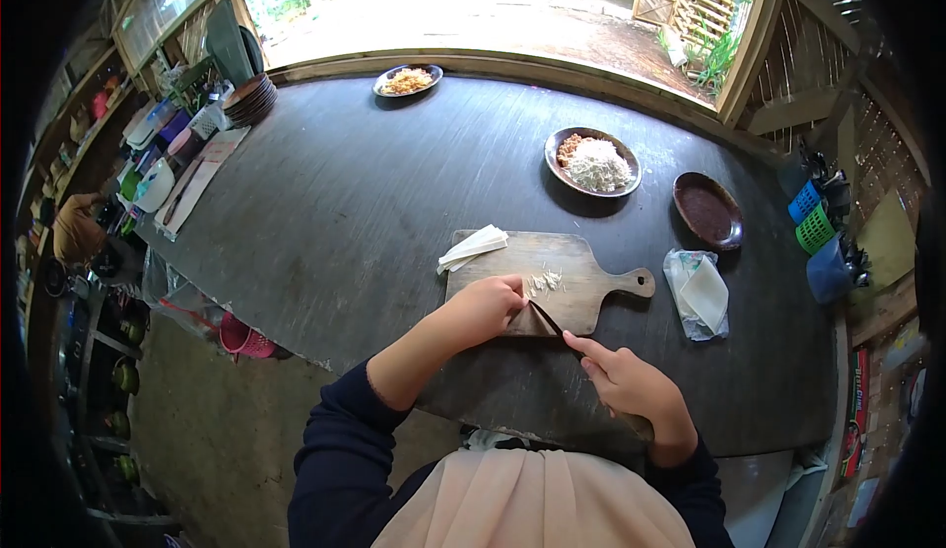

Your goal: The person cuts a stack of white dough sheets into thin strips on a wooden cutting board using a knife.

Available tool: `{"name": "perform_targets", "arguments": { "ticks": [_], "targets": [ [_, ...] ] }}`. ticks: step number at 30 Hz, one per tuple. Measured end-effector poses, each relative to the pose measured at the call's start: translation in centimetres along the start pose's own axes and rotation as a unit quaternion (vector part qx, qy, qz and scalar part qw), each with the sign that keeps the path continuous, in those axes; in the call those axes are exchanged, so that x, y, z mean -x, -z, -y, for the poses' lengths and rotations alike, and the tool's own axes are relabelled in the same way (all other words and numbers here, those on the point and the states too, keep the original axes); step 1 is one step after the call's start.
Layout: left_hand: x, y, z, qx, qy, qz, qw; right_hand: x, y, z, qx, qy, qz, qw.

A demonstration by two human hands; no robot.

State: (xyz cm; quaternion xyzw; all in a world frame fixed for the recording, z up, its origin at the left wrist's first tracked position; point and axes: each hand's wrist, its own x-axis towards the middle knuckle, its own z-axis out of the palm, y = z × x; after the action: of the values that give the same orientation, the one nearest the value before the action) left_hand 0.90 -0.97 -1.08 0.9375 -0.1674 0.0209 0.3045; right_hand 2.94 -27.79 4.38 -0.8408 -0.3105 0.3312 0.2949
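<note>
Knife (554, 324) is gripped in the right hand (629, 378), forefinger stretched along its back, handle running toward the near edge of the table (325, 223). Its blade slants left and away, the tip over the near part of the board (581, 262), close to the left fingertips. The left hand (488, 307) is closed, fingers bent and drawn together on the board; whether a piece is pinched under them is hidden.

White strips (475, 247) lie stacked on the far left corner of the board, overhanging its left edge. Thin cut bits (545, 280) are scattered at its middle, just beyond the blade. The board's handle points right, toward a clear packet (698, 294) with a white sheet on it.

Farther off, a plate (603, 192) carries a mound of white shreds (598, 166) beside something reddish-brown; a brown dish (708, 211) sits to its right.

The step in hand looks like slicing the white strips into slivers, with most of the stack uncut. The next stroke calls for a steady left hold, fingertips tucked back from the edge, and a short, controlled press of the blade.
</note>
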Motion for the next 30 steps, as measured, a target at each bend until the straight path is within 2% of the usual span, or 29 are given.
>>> {"name": "perform_targets", "arguments": {
  "ticks": [3, 9, 15, 21, 28, 30],
  "targets": [
    [0.0, -0.1, 0.0, 0.008, -0.003, -0.008, 1.000, 0.0, -0.3, -0.5, 0.009, 0.033, -0.032, 0.999],
    [0.1, -0.1, -0.1, 0.017, -0.012, -0.021, 1.000, -0.3, -0.8, -0.1, -0.006, 0.040, -0.069, 0.997],
    [0.1, -0.1, -0.1, 0.013, -0.008, -0.023, 1.000, -0.7, -1.3, -0.9, 0.012, 0.073, -0.075, 0.994],
    [0.1, -0.2, 0.1, 0.010, -0.007, -0.019, 1.000, -0.7, -1.1, 0.0, -0.017, 0.032, -0.054, 0.998],
    [0.1, -0.5, 0.3, 0.013, -0.010, -0.024, 1.000, -1.8, -1.8, -0.7, -0.005, 0.046, -0.072, 0.996],
    [0.1, -0.2, 0.0, 0.018, -0.011, -0.027, 0.999, -1.4, -1.2, 0.1, -0.015, 0.018, -0.042, 0.999]
  ]
}}
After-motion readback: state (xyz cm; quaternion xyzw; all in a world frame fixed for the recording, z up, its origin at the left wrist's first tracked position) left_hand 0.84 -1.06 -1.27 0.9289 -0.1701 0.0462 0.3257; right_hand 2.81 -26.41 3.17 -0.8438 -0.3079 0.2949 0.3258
